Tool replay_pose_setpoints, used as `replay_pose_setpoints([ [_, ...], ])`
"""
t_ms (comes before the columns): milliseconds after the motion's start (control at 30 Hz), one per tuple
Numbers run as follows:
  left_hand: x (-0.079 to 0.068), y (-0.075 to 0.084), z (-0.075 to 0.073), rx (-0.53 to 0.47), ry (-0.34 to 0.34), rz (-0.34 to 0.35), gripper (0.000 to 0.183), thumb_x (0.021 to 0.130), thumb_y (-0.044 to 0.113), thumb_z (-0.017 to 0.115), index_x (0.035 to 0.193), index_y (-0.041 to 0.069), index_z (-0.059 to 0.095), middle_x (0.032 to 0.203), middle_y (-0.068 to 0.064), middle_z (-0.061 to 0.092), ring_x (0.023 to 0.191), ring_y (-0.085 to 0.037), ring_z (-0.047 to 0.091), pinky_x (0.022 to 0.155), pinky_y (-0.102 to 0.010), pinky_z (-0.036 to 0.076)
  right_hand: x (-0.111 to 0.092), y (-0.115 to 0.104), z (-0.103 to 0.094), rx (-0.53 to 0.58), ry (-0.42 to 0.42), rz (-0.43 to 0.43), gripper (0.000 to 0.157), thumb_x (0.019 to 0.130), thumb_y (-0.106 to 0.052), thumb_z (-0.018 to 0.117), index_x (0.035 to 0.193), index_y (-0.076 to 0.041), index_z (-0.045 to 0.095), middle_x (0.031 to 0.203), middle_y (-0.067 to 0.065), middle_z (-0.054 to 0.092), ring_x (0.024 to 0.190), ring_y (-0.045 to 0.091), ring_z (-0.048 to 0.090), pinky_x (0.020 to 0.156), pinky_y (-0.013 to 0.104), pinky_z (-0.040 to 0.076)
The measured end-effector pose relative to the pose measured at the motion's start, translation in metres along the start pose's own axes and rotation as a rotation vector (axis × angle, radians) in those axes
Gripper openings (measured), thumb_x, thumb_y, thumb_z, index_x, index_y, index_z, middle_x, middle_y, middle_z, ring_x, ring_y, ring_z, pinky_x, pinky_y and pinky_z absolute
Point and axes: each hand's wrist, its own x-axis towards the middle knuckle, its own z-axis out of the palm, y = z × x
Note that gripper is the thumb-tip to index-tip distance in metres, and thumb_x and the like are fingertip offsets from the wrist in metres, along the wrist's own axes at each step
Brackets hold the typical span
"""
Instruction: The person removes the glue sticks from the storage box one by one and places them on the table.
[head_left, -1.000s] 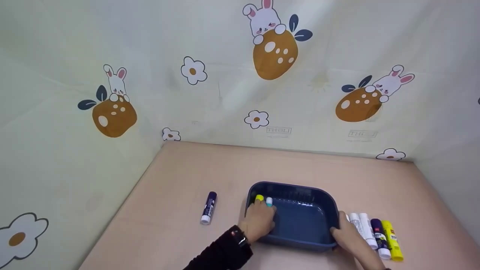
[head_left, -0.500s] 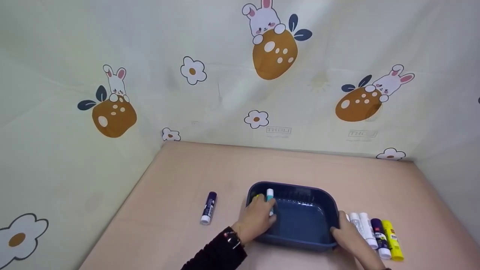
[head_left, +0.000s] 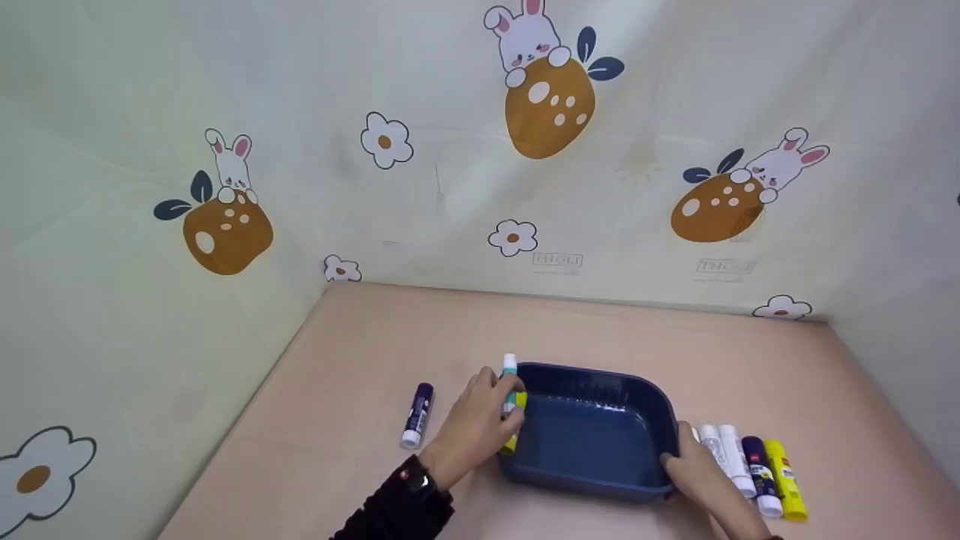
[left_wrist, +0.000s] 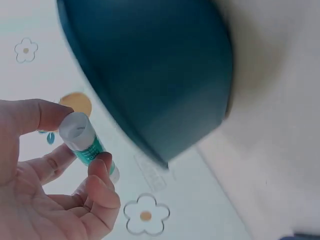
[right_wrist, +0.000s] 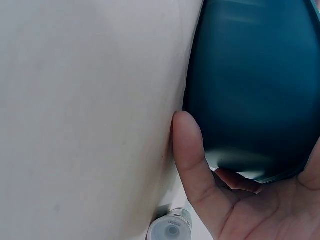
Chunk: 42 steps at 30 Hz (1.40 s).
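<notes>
In the head view my left hand (head_left: 472,420) pinches a teal glue stick with white ends (head_left: 510,364) at the left rim of a dark blue bin (head_left: 600,486). The left wrist view has this glue stick (left_wrist: 86,140) between thumb and fingertips, outside the bin wall (left_wrist: 150,75). A yellow glue stick (head_left: 509,448) shows at the bin's left side, partly hidden by my fingers. My right hand (head_left: 697,465) grips the bin's right side, thumb over the rim. In the right wrist view, fingers (right_wrist: 187,145) lie against the outer wall.
A dark purple glue stick (head_left: 418,416) lies alone left of the bin. To the right lies a row of white glue sticks (head_left: 735,461), a purple one (head_left: 762,478) and a yellow one (head_left: 785,480). A printed cloth wall (head_left: 450,187) closes the table's back.
My left hand has come up and left from inside the bin, bringing the teal glue stick to the left rim. My right hand stays on the bin, which has not moved.
</notes>
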Motion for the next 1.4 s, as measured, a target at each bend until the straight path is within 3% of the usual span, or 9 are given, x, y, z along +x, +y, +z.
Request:
replay_pose_setpoints([
  [133, -0.002, -0.009, -0.008, 0.016, 0.026, -0.068, 0.024, 0.086, 0.022, 0.059, 0.109, 0.016, 0.06, 0.093, -0.002, 0.046, 0.08, -0.013, 0.045, 0.065, -0.027, 0.043, 0.001, -0.001, -0.001, -0.016, -0.002, -0.01, 0.044, 0.078, 0.003, 0.048, 0.119, 0.013, 0.035, 0.099, 0.036, 0.053, 0.069, 0.032, 0.061, 0.049, 0.037, 0.05],
  [300, -0.007, -0.029, -0.011, 0.061, 0.086, -0.07, 0.021, 0.083, 0.02, 0.061, 0.104, 0.015, 0.061, 0.09, -0.004, 0.048, 0.077, -0.015, 0.046, 0.064, -0.029, 0.042, 0.002, -0.001, -0.001, -0.036, 0.0, -0.02, 0.045, 0.078, 0.002, 0.049, 0.12, 0.014, 0.036, 0.102, 0.035, 0.053, 0.078, 0.035, 0.059, 0.057, 0.039, 0.051],
  [567, -0.015, -0.057, -0.007, 0.142, 0.045, -0.133, 0.02, 0.082, 0.022, 0.062, 0.1, 0.014, 0.063, 0.09, -0.006, 0.05, 0.077, -0.016, 0.046, 0.065, -0.031, 0.041, 0.002, -0.001, -0.001, -0.021, 0.007, -0.026, 0.042, 0.079, 0.003, 0.049, 0.117, 0.013, 0.036, 0.098, 0.034, 0.054, 0.073, 0.034, 0.06, 0.054, 0.036, 0.05],
  [767, -0.023, -0.068, 0.001, 0.343, 0.066, -0.051, 0.016, 0.077, 0.021, 0.068, 0.089, 0.011, 0.064, 0.085, -0.009, 0.054, 0.073, -0.021, 0.047, 0.063, -0.036, 0.04, 0.0, 0.0, 0.0, 0.032, -0.002, 0.013, 0.041, 0.08, 0.004, 0.047, 0.119, 0.011, 0.036, 0.097, 0.035, 0.053, 0.056, 0.026, 0.058, 0.042, 0.036, 0.048],
  [967, -0.029, -0.073, 0.004, 0.529, 0.137, 0.039, 0.014, 0.07, 0.014, 0.07, 0.08, 0.006, 0.064, 0.079, -0.011, 0.054, 0.071, -0.024, 0.049, 0.059, -0.037, 0.042, 0.001, 0.0, -0.002, -0.054, 0.005, -0.037, 0.043, 0.078, 0.001, 0.05, 0.118, 0.013, 0.037, 0.104, 0.035, 0.054, 0.081, 0.035, 0.059, 0.07, 0.048, 0.049],
  [1067, -0.03, -0.074, 0.004, 0.548, 0.141, 0.038, 0.013, 0.07, 0.011, 0.069, 0.081, 0.004, 0.065, 0.08, -0.012, 0.054, 0.071, -0.024, 0.049, 0.058, -0.037, 0.043, 0.002, 0.0, -0.003, -0.077, 0.006, -0.048, 0.044, 0.078, 0.001, 0.051, 0.118, 0.013, 0.037, 0.105, 0.035, 0.054, 0.086, 0.036, 0.057, 0.078, 0.051, 0.046],
  [1400, -0.03, -0.072, 0.002, 0.53, 0.156, 0.047, 0.012, 0.072, 0.007, 0.068, 0.082, 0.004, 0.063, 0.081, -0.012, 0.054, 0.072, -0.025, 0.05, 0.058, -0.038, 0.044, 0.001, 0.001, -0.003, -0.065, 0.017, -0.052, 0.043, 0.077, 0.001, 0.051, 0.116, 0.013, 0.038, 0.101, 0.034, 0.056, 0.084, 0.036, 0.058, 0.076, 0.049, 0.048],
])
